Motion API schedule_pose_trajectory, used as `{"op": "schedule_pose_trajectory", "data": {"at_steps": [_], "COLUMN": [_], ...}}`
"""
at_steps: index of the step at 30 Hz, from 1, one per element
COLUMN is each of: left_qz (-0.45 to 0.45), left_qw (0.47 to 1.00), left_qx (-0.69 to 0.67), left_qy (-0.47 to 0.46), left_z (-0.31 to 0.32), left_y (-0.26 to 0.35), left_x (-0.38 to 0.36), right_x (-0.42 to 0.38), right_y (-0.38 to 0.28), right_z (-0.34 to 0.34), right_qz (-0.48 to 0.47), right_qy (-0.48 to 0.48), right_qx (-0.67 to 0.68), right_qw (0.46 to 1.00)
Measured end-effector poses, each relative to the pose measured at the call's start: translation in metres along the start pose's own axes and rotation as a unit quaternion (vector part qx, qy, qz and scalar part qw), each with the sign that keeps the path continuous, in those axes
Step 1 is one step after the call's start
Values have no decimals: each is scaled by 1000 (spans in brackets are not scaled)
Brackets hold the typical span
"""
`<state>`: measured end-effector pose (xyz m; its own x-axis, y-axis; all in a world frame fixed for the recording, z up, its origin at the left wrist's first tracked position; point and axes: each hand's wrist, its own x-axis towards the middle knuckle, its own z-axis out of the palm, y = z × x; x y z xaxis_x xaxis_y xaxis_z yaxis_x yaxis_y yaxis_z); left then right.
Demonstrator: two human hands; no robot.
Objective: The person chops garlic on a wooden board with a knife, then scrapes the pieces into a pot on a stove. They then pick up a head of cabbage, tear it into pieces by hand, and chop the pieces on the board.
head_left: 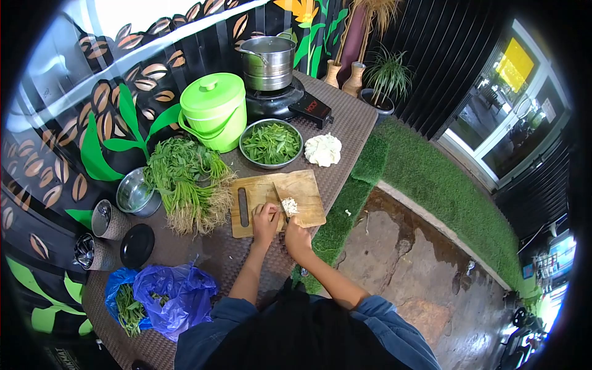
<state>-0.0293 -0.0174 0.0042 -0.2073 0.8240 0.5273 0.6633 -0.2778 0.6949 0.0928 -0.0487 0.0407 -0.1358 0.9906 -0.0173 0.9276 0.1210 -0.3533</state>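
My right hand (298, 239) is wrapped round the handle of a kitchen knife (279, 196), whose blade points away from me over the wooden cutting board (265, 186). Just left of the blade, my left hand (265, 223) presses down on the board with its fingers curled together. What those fingers pinch is mostly hidden; a small pale bit shows at their tips. To the right of the blade lies a little heap of finely chopped white pieces (290, 205), perhaps garlic. Behind the board stands a metal bowl of cut green leaves (271, 144).
Leafy greens with roots (191, 185) lie left of the board, beside a glass bowl (137, 192). A lidded green bucket (213, 111), a steel pot (267, 65) on a stove and a white cloth-like bundle (323, 150) stand behind. Purple plastic bags (172, 296) lie front left.
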Motion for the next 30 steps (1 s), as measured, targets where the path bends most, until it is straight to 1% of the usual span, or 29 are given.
{"op": "schedule_pose_trajectory", "data": {"at_steps": [1,3,4,5,6,8,10,11,13,14,16,17,19,20,22,24,25,27,28,30], "left_qz": [17,11,6,7,-10,-28,-84,-84,-127,-127,-94,-93,-50,-49,-31,-31,-32,-36,-40,-30], "left_qw": [1000,1000,1000,1000,1000,999,994,994,987,987,995,995,998,998,999,999,999,999,999,999], "left_qx": [4,0,-6,-5,-23,-40,-65,-66,-97,-96,-9,-9,11,10,36,32,29,27,24,16], "left_qy": [-11,-14,-19,-20,-14,-7,-6,-6,-14,-14,-33,-35,41,41,19,8,-5,-4,-4,-10], "left_z": [-2,-4,-5,-4,-2,0,-2,-3,-4,-5,-9,-10,-10,-10,-7,-6,-6,-5,-3,-2], "left_y": [3,5,5,4,2,-3,2,4,5,5,5,7,14,14,8,5,6,5,5,3], "left_x": [1,2,1,1,1,0,1,3,2,3,5,5,8,9,7,6,5,4,3,2], "right_x": [3,10,13,17,20,18,11,4,0,3,9,13,15,12,5,-1,-1,0,4,18], "right_y": [0,-1,1,4,5,7,1,-5,-6,-6,-2,3,8,9,9,6,7,7,8,13], "right_z": [-4,-11,-9,-8,-8,-7,-9,-8,-6,-6,-4,-5,-11,-12,-10,-7,-7,-9,-12,-24], "right_qz": [0,0,1,-12,-26,-20,-14,5,26,21,18,1,-17,-16,-15,15,15,-23,-21,-36], "right_qy": [0,-35,-36,-20,-4,-15,-25,-27,-30,-20,-10,-8,-3,-3,-2,-18,-18,-4,-5,-37], "right_qx": [-1,79,81,52,21,30,40,41,41,51,64,58,51,48,44,38,37,34,35,27], "right_qw": [1000,996,996,998,999,999,999,999,998,998,998,998,999,999,999,999,999,999,999,998]}}
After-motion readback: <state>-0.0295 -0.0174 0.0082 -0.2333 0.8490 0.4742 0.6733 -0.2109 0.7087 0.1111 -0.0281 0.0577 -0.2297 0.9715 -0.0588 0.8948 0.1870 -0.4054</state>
